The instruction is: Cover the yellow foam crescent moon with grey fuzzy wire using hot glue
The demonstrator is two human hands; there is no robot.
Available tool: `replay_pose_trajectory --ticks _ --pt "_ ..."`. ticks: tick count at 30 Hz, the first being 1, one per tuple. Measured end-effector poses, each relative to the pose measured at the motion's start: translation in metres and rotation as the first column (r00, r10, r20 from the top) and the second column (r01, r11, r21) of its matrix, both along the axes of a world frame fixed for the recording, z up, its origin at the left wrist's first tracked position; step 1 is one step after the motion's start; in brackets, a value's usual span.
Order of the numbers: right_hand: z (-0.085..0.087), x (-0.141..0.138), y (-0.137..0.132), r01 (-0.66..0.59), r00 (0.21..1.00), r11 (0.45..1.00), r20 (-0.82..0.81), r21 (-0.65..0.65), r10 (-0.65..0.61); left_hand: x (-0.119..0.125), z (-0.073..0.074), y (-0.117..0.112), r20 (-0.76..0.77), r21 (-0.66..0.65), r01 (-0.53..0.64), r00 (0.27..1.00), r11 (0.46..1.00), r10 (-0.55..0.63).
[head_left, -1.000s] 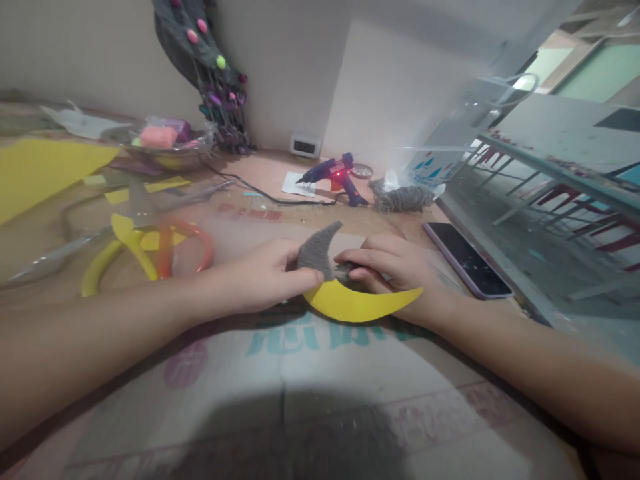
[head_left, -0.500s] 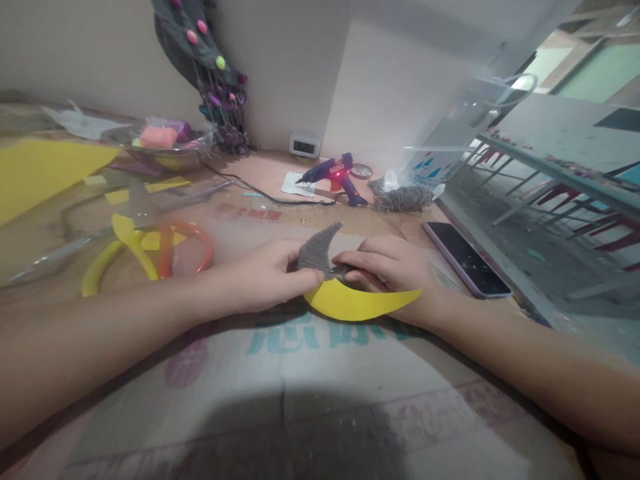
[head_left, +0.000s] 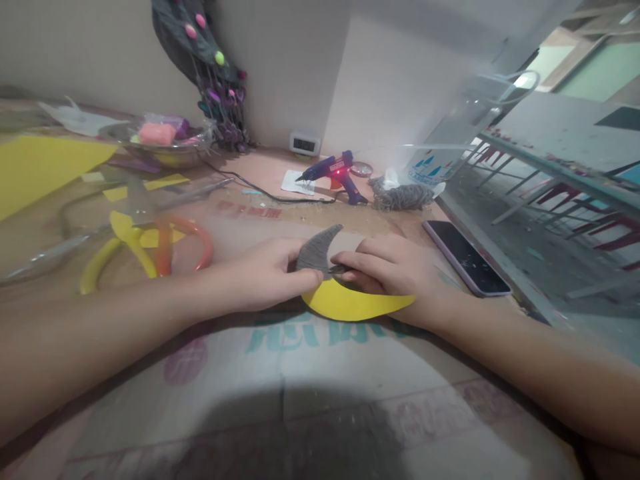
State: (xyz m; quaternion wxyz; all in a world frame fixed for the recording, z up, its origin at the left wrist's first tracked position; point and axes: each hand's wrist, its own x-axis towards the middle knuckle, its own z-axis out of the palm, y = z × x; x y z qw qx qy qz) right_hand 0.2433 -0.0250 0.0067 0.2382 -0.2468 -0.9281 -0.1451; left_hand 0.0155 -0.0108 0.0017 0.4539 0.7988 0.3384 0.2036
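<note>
A yellow crescent-shaped cutout (head_left: 350, 303) lies on the cardboard-covered table in front of me. Its upper horn is wrapped in grey yarn (head_left: 316, 250). My left hand (head_left: 265, 273) is closed on the yarn-wrapped part from the left, thumb and fingers pinching it. My right hand (head_left: 393, 267) presses down on the crescent's middle from the right, fingers together over the grey strand where the wrapping ends.
A blue glue gun (head_left: 336, 175) with a red light and its black cord sit at the back, beside a grey yarn bundle (head_left: 403, 197). A phone (head_left: 466, 257) lies right. Scissors with yellow and orange handles (head_left: 150, 247), yellow paper (head_left: 40, 167) and a bowl of pompoms (head_left: 160, 137) lie left.
The crescent's right tip has slipped a little further under my right hand. Both hands keep almost the same place.
</note>
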Motion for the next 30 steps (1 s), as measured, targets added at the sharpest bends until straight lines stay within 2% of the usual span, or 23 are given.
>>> replay_pose_trajectory --ticks 9,16,30 --pt "0.0006 0.0005 -0.0005 -0.011 1.000 1.000 0.000 0.002 0.011 -0.0003 -0.0007 0.0003 0.014 -0.033 0.019 1.000 0.999 -0.018" --pt "-0.0046 0.0025 0.0017 -0.006 0.996 0.998 -0.086 -0.055 0.002 -0.0009 -0.0046 0.0010 0.026 -0.073 0.012 1.000 0.997 -0.010" --pt "-0.0005 -0.0011 -0.0012 0.015 1.000 1.000 -0.014 -0.028 -0.015 0.0008 -0.0007 -0.0002 0.003 -0.022 -0.004 1.000 1.000 0.004"
